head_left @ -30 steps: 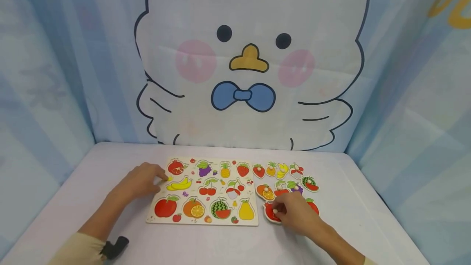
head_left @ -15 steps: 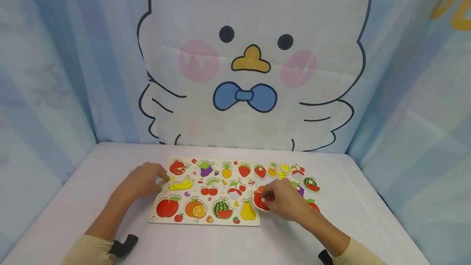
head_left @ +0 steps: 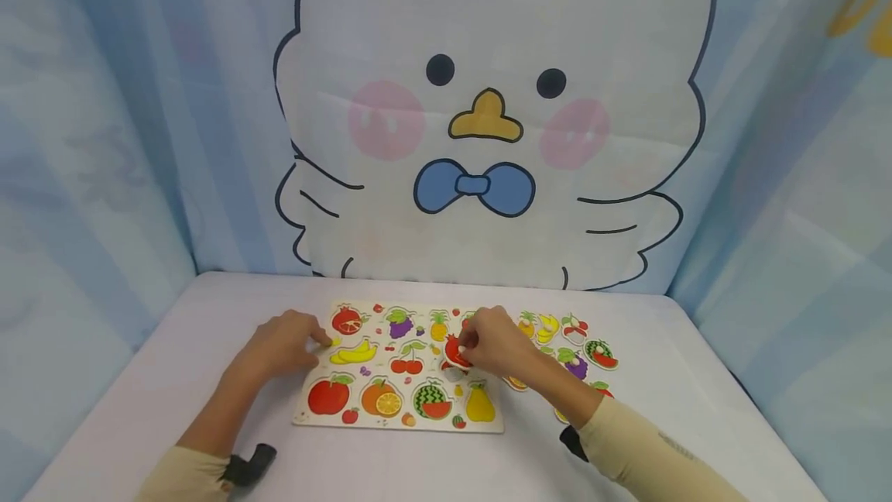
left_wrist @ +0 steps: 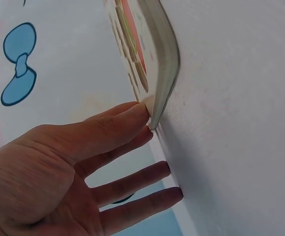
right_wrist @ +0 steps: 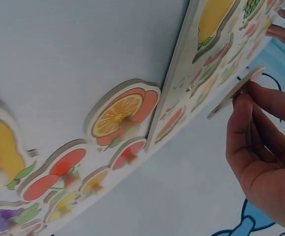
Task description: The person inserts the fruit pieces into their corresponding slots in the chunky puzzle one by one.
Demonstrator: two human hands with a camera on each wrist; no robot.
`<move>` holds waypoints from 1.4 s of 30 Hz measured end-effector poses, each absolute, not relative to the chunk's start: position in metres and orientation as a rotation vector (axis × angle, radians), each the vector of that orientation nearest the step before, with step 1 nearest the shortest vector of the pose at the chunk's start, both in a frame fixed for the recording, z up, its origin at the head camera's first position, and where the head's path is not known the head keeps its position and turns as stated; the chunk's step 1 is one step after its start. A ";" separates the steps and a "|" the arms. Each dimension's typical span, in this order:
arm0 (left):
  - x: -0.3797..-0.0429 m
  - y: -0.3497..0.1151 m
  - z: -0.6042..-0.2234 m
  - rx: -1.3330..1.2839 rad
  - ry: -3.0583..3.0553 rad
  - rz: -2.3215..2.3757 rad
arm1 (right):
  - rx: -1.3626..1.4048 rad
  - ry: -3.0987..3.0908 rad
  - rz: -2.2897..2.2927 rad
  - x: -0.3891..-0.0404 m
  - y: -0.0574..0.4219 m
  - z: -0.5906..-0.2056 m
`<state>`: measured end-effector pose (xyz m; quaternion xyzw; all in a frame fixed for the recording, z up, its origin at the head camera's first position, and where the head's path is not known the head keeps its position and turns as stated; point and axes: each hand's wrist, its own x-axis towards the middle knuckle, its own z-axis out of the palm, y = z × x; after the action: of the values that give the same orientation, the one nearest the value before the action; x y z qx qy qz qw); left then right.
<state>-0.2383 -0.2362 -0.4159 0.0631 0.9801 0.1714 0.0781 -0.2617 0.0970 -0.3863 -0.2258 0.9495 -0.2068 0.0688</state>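
Note:
A wooden pomegranate puzzle piece (head_left: 452, 350) is pinched by its knob in my right hand (head_left: 496, 341), over the right half of the fruit puzzle board (head_left: 317, 417). In the right wrist view the same thin piece (right_wrist: 226, 102) tilts edge-on between thumb and forefinger, apart from the board. My left hand (head_left: 284, 343) touches the board's left edge with thumb and index finger. Its other fingers stretch out straight to the table in the left wrist view. The board lies flat, with fruit pictures in its shaped recesses.
To the board's right lie several loose knobbed fruit pieces, among them a watermelon (head_left: 601, 355), bananas (head_left: 548, 328), grapes (head_left: 575, 366) and an orange (right_wrist: 120, 115). Some are hidden behind the right forearm. A curtain (head_left: 481, 254) with a cartoon bird hangs behind the white table (head_left: 390, 471).
My right hand has lifted the pomegranate piece from beside the board and carried it left and away from me, over the board. My left hand stays at the board's left edge.

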 end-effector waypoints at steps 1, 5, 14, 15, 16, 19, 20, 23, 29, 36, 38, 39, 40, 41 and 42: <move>-0.238 -0.236 -0.416 0.192 2.935 0.515 | -0.681 2.853 -0.618 -0.264 0.093 -0.387; -0.238 -0.235 -0.416 0.193 2.939 0.524 | -0.678 2.829 -0.604 -0.275 0.076 -0.388; -0.242 -0.236 -0.417 0.179 2.941 0.531 | -0.724 2.836 -0.585 -0.292 0.040 -0.392; -0.242 -0.236 -0.418 0.177 2.939 0.531 | -0.736 2.832 -0.586 -0.294 0.036 -0.394; -0.242 -0.236 -0.419 0.180 2.938 0.533 | -0.744 2.828 -0.583 -0.295 0.032 -0.396; -0.242 -0.235 -0.419 0.179 2.941 0.539 | -0.743 2.820 -0.560 -0.300 0.019 -0.399; -0.242 -0.235 -0.419 0.180 2.942 0.543 | -0.735 2.820 -0.548 -0.302 0.015 -0.399; -0.240 -0.236 -0.417 0.182 2.942 0.549 | -0.717 2.818 -0.503 -0.307 0.001 -0.400; -0.236 -0.240 -0.413 0.177 2.945 0.536 | -0.764 2.817 -0.461 -0.316 -0.029 -0.403; -0.235 -0.242 -0.413 0.188 2.935 0.534 | -0.811 2.811 -0.438 -0.317 -0.054 -0.405; -0.236 -0.240 -0.413 0.195 2.931 0.543 | -0.788 2.810 -0.436 -0.317 -0.058 -0.406; -0.236 -0.240 -0.414 0.198 2.931 0.547 | -0.781 2.809 -0.435 -0.317 -0.060 -0.407; -0.237 -0.239 -0.414 0.198 2.931 0.547 | -0.779 2.808 -0.435 -0.316 -0.061 -0.408; -0.237 -0.238 -0.414 0.197 2.931 0.548 | -0.779 2.807 -0.437 -0.316 -0.063 -0.408; -0.237 -0.238 -0.415 0.195 2.932 0.546 | -0.780 2.803 -0.437 -0.316 -0.064 -0.409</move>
<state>-0.2369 -0.2379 -0.4148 0.0649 0.9781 0.1823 0.0765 -0.3159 -0.0645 -0.4087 -0.2638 0.9480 -0.1477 0.0996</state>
